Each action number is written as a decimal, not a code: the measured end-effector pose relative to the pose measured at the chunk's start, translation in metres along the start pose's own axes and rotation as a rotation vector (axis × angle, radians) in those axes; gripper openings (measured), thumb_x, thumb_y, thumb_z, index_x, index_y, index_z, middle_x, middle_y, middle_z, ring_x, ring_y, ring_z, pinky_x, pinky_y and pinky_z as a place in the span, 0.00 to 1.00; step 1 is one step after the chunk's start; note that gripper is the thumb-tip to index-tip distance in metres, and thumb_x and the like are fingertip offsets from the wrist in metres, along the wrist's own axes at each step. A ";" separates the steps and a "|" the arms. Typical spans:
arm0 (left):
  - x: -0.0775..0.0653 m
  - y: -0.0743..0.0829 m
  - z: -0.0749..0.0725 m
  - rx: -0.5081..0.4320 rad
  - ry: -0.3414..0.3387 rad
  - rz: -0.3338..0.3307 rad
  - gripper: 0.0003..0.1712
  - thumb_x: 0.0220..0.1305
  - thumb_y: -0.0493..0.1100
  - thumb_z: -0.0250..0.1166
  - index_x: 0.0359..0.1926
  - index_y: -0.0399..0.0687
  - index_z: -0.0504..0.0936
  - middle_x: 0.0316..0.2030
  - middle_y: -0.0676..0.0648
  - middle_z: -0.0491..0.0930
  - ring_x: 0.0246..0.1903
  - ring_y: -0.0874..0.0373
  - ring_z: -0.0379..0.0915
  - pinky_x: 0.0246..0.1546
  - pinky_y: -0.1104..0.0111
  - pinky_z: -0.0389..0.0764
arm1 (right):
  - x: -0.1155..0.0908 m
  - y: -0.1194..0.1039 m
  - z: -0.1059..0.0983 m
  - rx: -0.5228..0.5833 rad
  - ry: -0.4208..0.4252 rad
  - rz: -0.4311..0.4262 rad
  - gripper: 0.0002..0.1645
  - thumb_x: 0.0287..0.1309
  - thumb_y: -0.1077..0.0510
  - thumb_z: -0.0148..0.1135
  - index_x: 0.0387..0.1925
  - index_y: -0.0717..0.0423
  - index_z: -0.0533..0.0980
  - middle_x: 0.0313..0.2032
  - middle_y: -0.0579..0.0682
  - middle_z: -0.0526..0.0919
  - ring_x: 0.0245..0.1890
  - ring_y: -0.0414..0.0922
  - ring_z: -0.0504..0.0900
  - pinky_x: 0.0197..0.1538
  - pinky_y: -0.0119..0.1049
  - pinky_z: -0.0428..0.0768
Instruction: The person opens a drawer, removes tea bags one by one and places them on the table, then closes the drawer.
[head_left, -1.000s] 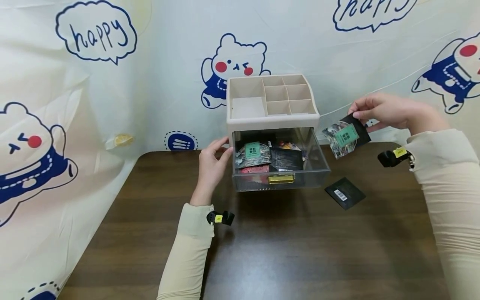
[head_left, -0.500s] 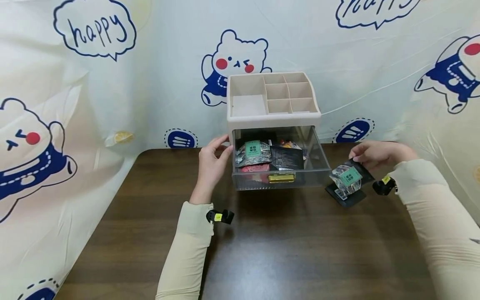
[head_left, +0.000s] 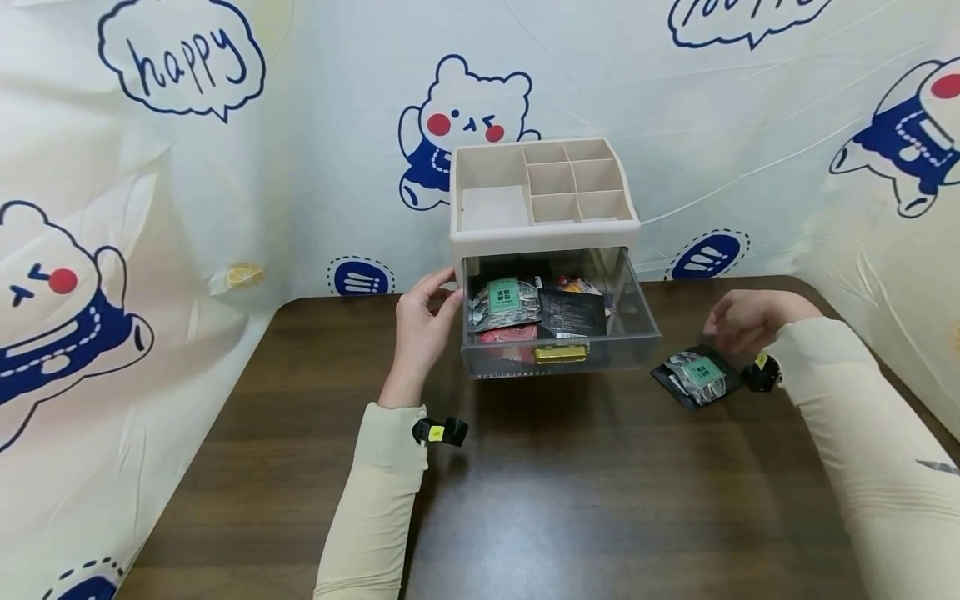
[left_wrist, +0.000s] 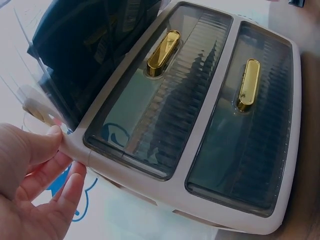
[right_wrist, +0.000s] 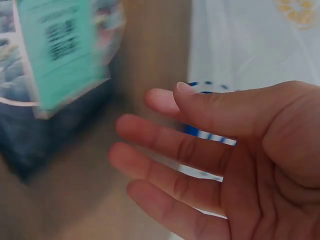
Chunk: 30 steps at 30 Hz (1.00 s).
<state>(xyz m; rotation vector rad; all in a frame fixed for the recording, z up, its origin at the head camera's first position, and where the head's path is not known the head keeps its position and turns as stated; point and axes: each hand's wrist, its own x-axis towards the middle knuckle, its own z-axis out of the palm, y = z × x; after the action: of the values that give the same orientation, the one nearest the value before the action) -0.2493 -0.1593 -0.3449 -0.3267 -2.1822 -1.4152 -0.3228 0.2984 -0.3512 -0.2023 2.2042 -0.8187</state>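
My left hand [head_left: 422,329] grips the front left edge of a white desk organizer [head_left: 543,240]; in the left wrist view the thumb and fingertips meet at its frame [left_wrist: 197,135]. Its top drawer [head_left: 495,363], clear and gold-handled, is pulled out. Inside lie several sachets, among them one with a green label [head_left: 517,315] and a black one [head_left: 573,314]. To the right, my right hand [head_left: 750,321] is just beside a green-labelled sachet [head_left: 701,375] lying over another black sachet on the table. In the right wrist view its fingers are apart and hold nothing.
Two lower drawers with gold handles [left_wrist: 248,85] are closed, seen in the left wrist view. Divided compartments [head_left: 577,179] top the organizer. A printed cloth [head_left: 315,125] hangs behind the brown wooden table [head_left: 525,500].
My right hand has lowered the green-labelled sachet onto the black one on the table and let it go. The left hand stays at the organizer's edge.
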 end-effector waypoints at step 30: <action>-0.001 0.001 0.000 -0.025 -0.007 -0.005 0.19 0.59 0.34 0.62 0.53 0.40 0.76 0.47 0.43 0.77 0.38 0.56 0.73 0.36 0.58 0.79 | -0.103 -0.245 0.021 -0.452 0.200 -0.449 0.19 0.65 0.49 0.51 0.49 0.57 0.75 0.39 0.54 0.80 0.41 0.48 0.75 0.50 0.51 0.73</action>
<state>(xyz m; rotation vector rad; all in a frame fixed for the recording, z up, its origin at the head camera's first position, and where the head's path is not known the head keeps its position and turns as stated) -0.2485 -0.1589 -0.3449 -0.3358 -2.1733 -1.4473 -0.2618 0.1356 -0.1485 -0.8952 2.5533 -0.5726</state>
